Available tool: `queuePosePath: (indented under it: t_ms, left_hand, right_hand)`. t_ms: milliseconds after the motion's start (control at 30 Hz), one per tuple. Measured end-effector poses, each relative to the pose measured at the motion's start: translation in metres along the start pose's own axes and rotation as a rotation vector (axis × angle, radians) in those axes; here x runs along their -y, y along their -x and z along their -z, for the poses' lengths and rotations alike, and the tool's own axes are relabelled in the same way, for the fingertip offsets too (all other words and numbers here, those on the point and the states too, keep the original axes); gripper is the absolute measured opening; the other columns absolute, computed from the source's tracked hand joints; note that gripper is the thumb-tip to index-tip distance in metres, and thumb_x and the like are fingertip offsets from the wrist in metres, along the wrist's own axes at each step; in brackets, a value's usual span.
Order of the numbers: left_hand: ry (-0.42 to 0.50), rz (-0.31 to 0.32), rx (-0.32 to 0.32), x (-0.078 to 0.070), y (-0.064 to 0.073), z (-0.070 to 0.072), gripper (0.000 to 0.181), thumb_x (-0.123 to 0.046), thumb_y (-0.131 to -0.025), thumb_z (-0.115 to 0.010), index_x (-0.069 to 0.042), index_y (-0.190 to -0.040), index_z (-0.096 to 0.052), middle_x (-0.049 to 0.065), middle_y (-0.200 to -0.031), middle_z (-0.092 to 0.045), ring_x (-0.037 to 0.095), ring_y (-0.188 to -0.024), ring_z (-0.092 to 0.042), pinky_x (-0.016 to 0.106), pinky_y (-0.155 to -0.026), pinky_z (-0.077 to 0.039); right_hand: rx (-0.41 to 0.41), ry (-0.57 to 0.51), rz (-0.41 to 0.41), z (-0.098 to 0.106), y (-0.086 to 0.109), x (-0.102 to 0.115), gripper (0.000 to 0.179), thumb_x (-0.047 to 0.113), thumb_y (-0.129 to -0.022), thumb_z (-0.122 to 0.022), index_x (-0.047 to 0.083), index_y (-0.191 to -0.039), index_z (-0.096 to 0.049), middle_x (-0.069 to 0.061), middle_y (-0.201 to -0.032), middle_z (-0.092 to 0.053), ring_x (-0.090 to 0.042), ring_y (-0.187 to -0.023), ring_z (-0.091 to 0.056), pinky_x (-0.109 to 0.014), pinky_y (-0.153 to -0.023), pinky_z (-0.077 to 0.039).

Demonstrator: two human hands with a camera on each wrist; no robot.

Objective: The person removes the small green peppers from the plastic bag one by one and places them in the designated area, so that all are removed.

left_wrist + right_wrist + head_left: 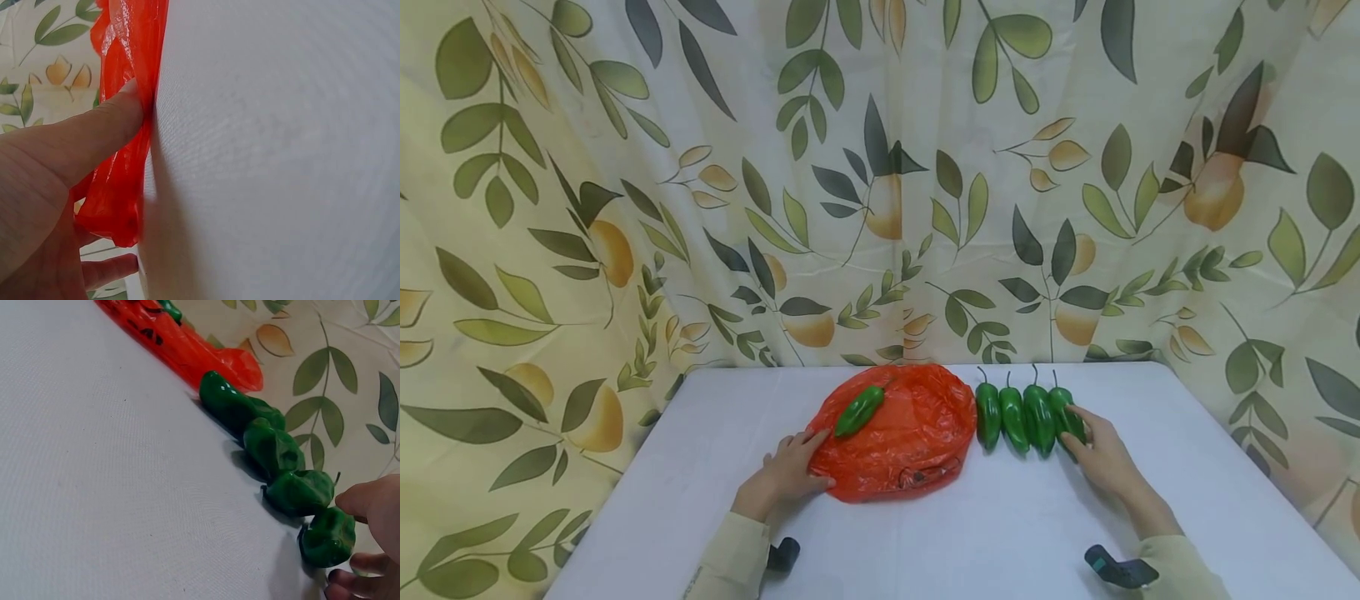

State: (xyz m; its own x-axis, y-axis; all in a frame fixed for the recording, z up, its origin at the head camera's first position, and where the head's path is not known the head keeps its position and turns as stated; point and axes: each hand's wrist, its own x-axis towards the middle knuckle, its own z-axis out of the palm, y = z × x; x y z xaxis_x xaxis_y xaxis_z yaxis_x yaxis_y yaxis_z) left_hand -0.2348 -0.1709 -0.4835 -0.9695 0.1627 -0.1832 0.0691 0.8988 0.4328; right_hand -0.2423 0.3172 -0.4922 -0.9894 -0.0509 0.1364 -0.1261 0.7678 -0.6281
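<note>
A red plastic bag (917,425) lies flattened on the white table, with one green chili pepper (859,411) on top of it. My left hand (786,471) rests at the bag's left edge, fingers spread and thumb on the lower side; in the left wrist view the thumb (119,109) presses the red plastic. To the right of the bag several green peppers (1015,421) lie side by side, stems pointing away. My right hand (1101,454) holds the rightmost pepper (328,539) between thumb and fingers, down at the table.
The white table (985,533) ends at a leaf-and-fruit patterned curtain (925,183) behind and at both sides. Black devices (1122,568) are strapped at my wrists over pale sleeves.
</note>
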Motion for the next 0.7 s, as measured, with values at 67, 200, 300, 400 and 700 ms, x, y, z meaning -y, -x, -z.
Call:
queuePosePath:
  t_ms: [67,200,300,400,700]
  left_hand:
    - [0.003,-0.001,0.002,0.000,0.000,0.000,0.088,-0.038,-0.080,-0.084,-0.025,-0.156,-0.040,0.012,-0.157,-0.043,0.040,-0.142,-0.036,0.076,-0.111,-0.032]
    - [0.005,0.005,0.003,0.000,0.000,0.001,0.088,-0.039,-0.081,-0.083,-0.026,-0.156,-0.040,0.012,-0.157,-0.042,0.040,-0.144,-0.035,0.076,-0.110,-0.032]
    - [0.003,0.008,0.001,0.000,0.001,0.002,0.088,-0.040,-0.081,-0.083,-0.026,-0.156,-0.040,0.011,-0.157,-0.042,0.040,-0.144,-0.035,0.077,-0.110,-0.032]
    - [0.004,0.008,0.002,-0.002,0.002,0.004,0.088,-0.039,-0.081,-0.083,-0.025,-0.156,-0.040,0.012,-0.157,-0.042,0.040,-0.144,-0.035,0.077,-0.111,-0.031]
    - [-0.009,0.002,0.004,-0.002,0.002,0.001,0.086,-0.038,-0.082,-0.082,-0.024,-0.156,-0.040,0.012,-0.158,-0.041,0.041,-0.145,-0.034,0.076,-0.111,-0.031]
  right_hand:
    - [-0.006,0.002,0.005,0.001,0.000,0.000,0.056,0.010,-0.102,-0.055,-0.013,-0.148,-0.033,-0.046,-0.147,-0.032,-0.064,-0.127,-0.042,-0.073,-0.103,-0.041]
    - [-0.009,0.011,-0.009,0.002,-0.001,0.002,0.058,0.012,-0.102,-0.053,-0.013,-0.149,-0.031,-0.046,-0.148,-0.030,-0.065,-0.130,-0.037,-0.074,-0.106,-0.036]
    - [-0.004,0.020,-0.039,0.005,0.000,0.005,0.060,0.017,-0.103,-0.051,-0.011,-0.151,-0.029,-0.046,-0.149,-0.027,-0.063,-0.132,-0.034,-0.074,-0.108,-0.034]
    - [-0.003,0.024,-0.062,0.007,0.001,0.009,0.060,0.019,-0.104,-0.050,-0.009,-0.152,-0.028,-0.045,-0.150,-0.024,-0.062,-0.132,-0.034,-0.074,-0.108,-0.035]
    - [-0.022,0.014,-0.056,0.013,0.002,0.023,0.060,0.021,-0.105,-0.051,-0.008,-0.153,-0.029,-0.044,-0.151,-0.024,-0.062,-0.138,-0.027,-0.076,-0.109,-0.029]
